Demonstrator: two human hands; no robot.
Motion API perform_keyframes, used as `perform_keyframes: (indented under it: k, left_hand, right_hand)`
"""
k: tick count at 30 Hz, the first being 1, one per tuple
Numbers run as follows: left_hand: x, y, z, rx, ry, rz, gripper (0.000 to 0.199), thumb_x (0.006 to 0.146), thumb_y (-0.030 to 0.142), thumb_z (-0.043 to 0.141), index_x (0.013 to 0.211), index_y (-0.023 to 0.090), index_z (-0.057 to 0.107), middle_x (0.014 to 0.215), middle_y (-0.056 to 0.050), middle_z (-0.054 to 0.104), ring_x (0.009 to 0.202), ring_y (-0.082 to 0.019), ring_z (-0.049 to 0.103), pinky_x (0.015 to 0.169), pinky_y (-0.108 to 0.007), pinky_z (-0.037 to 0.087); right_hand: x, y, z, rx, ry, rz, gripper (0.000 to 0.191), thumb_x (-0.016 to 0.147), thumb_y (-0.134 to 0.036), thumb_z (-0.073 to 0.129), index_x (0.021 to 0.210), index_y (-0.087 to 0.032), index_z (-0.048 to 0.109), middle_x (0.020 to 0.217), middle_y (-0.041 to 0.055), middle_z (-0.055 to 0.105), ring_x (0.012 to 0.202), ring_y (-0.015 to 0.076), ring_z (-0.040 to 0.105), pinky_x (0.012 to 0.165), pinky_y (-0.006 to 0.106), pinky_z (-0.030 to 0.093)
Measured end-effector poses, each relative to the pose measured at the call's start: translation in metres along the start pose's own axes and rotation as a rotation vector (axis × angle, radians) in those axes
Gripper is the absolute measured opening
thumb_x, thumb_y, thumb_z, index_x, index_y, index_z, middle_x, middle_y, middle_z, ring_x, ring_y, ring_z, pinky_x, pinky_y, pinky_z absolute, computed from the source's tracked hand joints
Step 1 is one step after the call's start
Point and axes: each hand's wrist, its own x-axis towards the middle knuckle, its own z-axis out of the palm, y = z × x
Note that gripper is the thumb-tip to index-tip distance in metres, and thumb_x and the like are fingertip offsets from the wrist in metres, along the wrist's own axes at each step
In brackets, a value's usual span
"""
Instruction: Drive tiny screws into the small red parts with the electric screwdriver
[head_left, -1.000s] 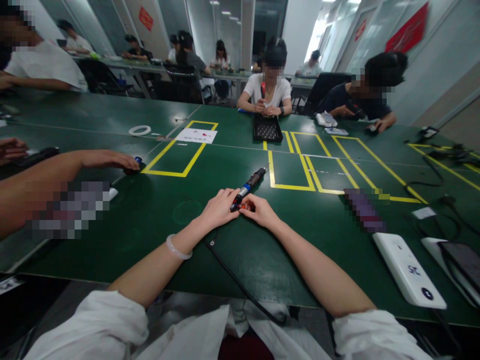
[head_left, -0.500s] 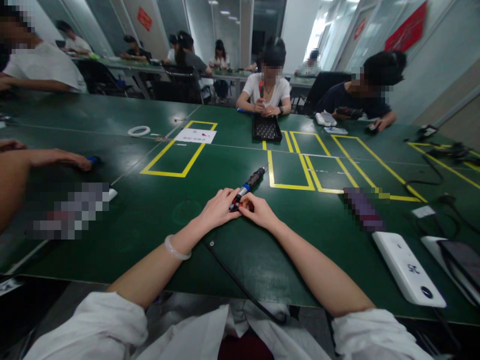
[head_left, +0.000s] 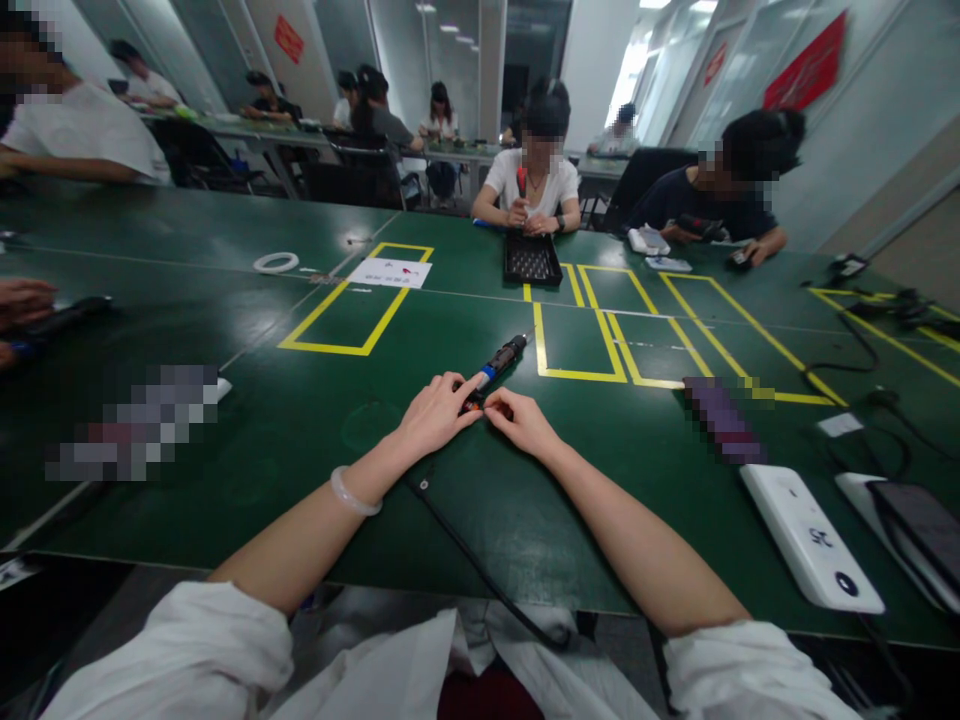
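Observation:
An electric screwdriver (head_left: 504,362), dark with a blue band and a thin bit, lies slantwise on the green table (head_left: 300,500), its bit pointing away to the right. My left hand (head_left: 436,412) is laid over its rear part, fingers closed around the body. Close beside the rear end, my right hand (head_left: 523,422) has thumb and forefinger pinched together. Whatever may be between those fingertips is too small to make out. Small orange-red parts show between the two hands. A black cable (head_left: 480,565) runs from under my left wrist toward the table's near edge.
Yellow tape outlines (head_left: 581,377) mark the table ahead. At right are a phone (head_left: 724,420), a white power bank (head_left: 814,540) and cables. A white ring (head_left: 276,263) and a paper sheet (head_left: 394,272) lie left. A person opposite works over a black tray (head_left: 532,262).
My right hand has drawn slightly away from the screwdriver's body, its fingers now pinched beside it. At the left, another person's arm has pulled back, with a dark tool now showing near their hands.

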Motion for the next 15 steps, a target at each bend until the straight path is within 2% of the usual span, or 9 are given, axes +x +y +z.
perform_keyframes:
  k: [3, 7, 15]
  left_hand:
    - [0.004, -0.014, 0.0, 0.022, 0.002, -0.035, 0.06, 0.092, 0.049, 0.048, 0.148, 0.032, 0.034, 0.123, -0.011, 0.05, 0.103, -0.027, 0.051, 0.084, -0.036, 0.045]
    - [0.009, -0.045, -0.002, 0.055, 0.005, -0.163, 0.062, 0.092, 0.054, 0.045, 0.148, 0.032, 0.034, 0.125, -0.012, 0.05, 0.105, -0.029, 0.05, 0.084, -0.037, 0.045]
    - [-0.002, -0.139, -0.012, 0.07, -0.018, -0.481, 0.065, 0.09, 0.06, 0.039, 0.148, 0.029, 0.037, 0.128, -0.016, 0.048, 0.115, -0.035, 0.048, 0.091, -0.044, 0.043]
  right_hand:
    - [0.0, 0.001, -0.001, -0.01, -0.005, 0.012, 0.01, 0.089, -0.025, 0.053, 0.092, -0.018, 0.06, 0.076, -0.0005, 0.062, 0.062, 0.0112, 0.053, 0.062, 0.022, 0.041]
    - [0.0, 0.002, -0.001, -0.015, -0.006, 0.013, 0.009, 0.088, -0.024, 0.054, 0.09, -0.018, 0.061, 0.074, -0.0008, 0.062, 0.062, 0.0112, 0.053, 0.062, 0.022, 0.04]
    - [0.0, 0.003, -0.001, -0.023, -0.008, 0.009, 0.012, 0.089, -0.025, 0.053, 0.087, -0.017, 0.062, 0.074, -0.0005, 0.061, 0.064, 0.0113, 0.053, 0.063, 0.022, 0.04]
